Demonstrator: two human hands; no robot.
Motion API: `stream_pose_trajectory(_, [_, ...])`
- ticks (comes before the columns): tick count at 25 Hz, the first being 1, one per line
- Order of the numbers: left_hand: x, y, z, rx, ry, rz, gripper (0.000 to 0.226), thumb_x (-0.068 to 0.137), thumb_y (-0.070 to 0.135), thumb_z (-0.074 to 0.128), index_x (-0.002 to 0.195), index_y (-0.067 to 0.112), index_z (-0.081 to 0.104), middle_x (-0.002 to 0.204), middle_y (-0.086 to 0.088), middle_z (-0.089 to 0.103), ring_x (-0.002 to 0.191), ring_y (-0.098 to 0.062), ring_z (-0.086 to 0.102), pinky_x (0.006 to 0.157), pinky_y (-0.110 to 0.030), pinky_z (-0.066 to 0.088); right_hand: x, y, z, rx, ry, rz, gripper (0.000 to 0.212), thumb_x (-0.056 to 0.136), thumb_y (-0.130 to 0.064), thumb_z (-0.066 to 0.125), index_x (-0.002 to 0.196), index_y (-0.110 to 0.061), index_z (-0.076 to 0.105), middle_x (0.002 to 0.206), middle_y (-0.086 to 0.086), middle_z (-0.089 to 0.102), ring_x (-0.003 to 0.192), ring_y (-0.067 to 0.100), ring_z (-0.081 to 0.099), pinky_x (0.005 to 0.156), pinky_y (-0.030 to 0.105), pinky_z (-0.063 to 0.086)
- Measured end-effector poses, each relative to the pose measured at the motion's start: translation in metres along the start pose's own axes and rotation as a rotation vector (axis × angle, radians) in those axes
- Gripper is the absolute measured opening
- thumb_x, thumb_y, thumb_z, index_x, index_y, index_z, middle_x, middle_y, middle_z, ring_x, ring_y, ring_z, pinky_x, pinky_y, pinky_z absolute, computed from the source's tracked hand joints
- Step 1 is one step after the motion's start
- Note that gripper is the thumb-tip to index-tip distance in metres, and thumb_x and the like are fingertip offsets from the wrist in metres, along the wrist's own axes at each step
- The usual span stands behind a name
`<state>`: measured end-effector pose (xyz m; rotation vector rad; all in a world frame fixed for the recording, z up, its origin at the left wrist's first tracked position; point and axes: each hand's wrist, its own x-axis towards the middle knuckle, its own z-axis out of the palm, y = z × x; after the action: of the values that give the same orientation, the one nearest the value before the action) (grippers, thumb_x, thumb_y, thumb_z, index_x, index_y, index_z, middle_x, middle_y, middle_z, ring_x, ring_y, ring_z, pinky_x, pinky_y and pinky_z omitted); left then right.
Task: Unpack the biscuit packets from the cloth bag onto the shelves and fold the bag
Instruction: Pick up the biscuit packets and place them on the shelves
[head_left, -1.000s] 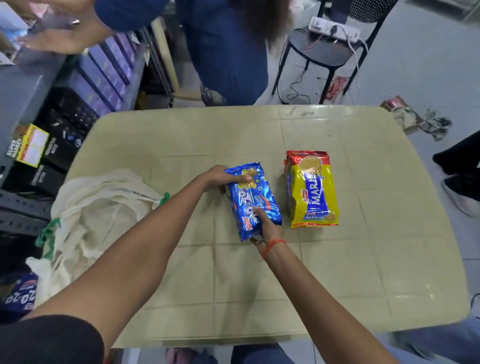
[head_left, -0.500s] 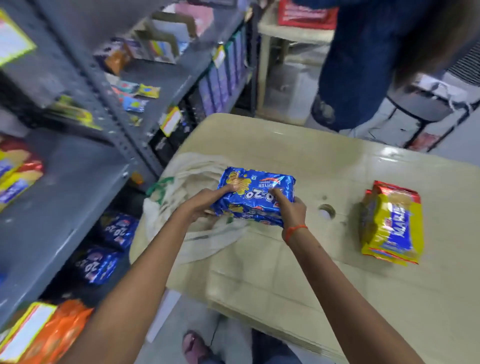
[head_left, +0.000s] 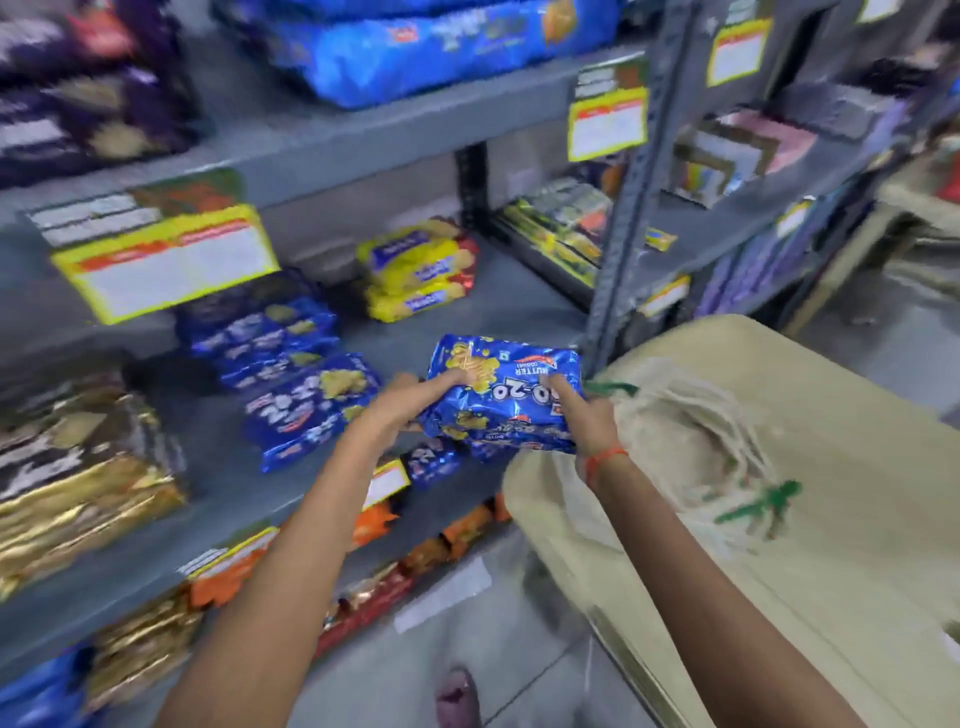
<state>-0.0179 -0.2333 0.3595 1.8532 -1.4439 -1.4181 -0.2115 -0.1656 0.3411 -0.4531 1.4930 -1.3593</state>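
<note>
Both hands hold a blue biscuit packet (head_left: 506, 392) in the air at the front edge of the grey middle shelf (head_left: 519, 312). My left hand (head_left: 402, 402) grips its left end and my right hand (head_left: 584, 415) its right end. Further blue packets of the same kind (head_left: 306, 402) lie on that shelf to the left, and yellow biscuit packets (head_left: 415, 270) are stacked behind them. The cream cloth bag (head_left: 691, 441) with green trim lies crumpled on the beige table (head_left: 831, 571) at the right.
A grey upright post (head_left: 631, 208) of the rack stands between the shelf and the table. Gold packets (head_left: 78, 467) fill the shelf's left end, orange packets (head_left: 374, 525) the shelf below. Yellow price labels (head_left: 166, 260) hang from the shelf edges. Grey floor lies below my arms.
I have lifted the blue packet off the table and carried it left to the shelves. My view has swung left from the table to the rack; the yellow packet on the table is out of sight.
</note>
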Motion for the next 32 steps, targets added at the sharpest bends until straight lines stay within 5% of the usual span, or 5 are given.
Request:
stream_pose_trajectory(3, [-0.008, -0.025, -0.064, -0.088, 0.139, -0.017, 0.055, 0.060, 0.063, 0.069, 0.090, 0.018, 0.064, 0.085, 0.001, 0.069, 0.070, -0.010, 0.064, 0.055, -0.022, 0.047, 0.002, 0.006, 0.068, -0.083, -0.116, -0.020, 0.042, 0.075, -0.025, 0.077, 0.101, 0.007, 0.068, 0.107, 0.024, 0.070, 0.088, 0.028, 0.065, 0.087, 0.050, 0.056])
stream_pose_trajectory(7, [-0.017, -0.062, -0.128, -0.254, 0.264, -0.086, 0.051, 0.063, 0.060, 0.070, 0.098, 0.024, 0.064, 0.104, 0.000, 0.070, 0.084, -0.013, 0.067, 0.068, -0.026, 0.051, 0.001, 0.013, 0.150, -0.253, -0.275, -0.049, 0.025, 0.072, -0.031, 0.080, 0.068, -0.011, 0.067, 0.068, 0.004, 0.055, 0.057, 0.015, 0.049, 0.046, 0.016, 0.041])
stream_pose_trajectory(12, [-0.013, -0.091, -0.169, -0.448, 0.382, -0.149, 0.070, 0.064, 0.055, 0.074, 0.118, 0.013, 0.059, 0.122, -0.005, 0.066, 0.109, -0.021, 0.063, 0.086, -0.035, 0.052, 0.009, 0.015, 0.227, -0.432, -0.372, -0.079, 0.041, 0.072, -0.035, 0.080, 0.053, -0.017, 0.048, 0.053, -0.001, 0.038, 0.049, 0.013, 0.034, 0.047, 0.028, 0.027])
stream_pose_trajectory(23, [-0.008, -0.091, -0.165, -0.638, 0.202, -0.304, 0.091, 0.042, 0.070, 0.070, 0.119, 0.026, 0.055, 0.127, -0.002, 0.061, 0.106, -0.029, 0.062, 0.069, -0.045, 0.056, 0.032, 0.017, 0.241, -0.533, -0.469, 0.038, 0.034, 0.067, -0.052, 0.076, 0.077, -0.024, 0.059, 0.111, 0.009, 0.068, 0.104, 0.029, 0.064, 0.096, 0.046, 0.051])
stream_pose_trajectory(32, [0.005, -0.085, -0.173, -0.614, 0.242, -0.289, 0.083, 0.055, 0.063, 0.072, 0.125, 0.021, 0.055, 0.124, -0.005, 0.065, 0.109, -0.029, 0.063, 0.094, -0.056, 0.049, 0.028, 0.014, 0.247, -0.487, -0.479, 0.110, 0.058, 0.067, -0.054, 0.075, 0.105, -0.011, 0.066, 0.099, 0.008, 0.073, 0.073, 0.020, 0.067, 0.057, 0.030, 0.052])
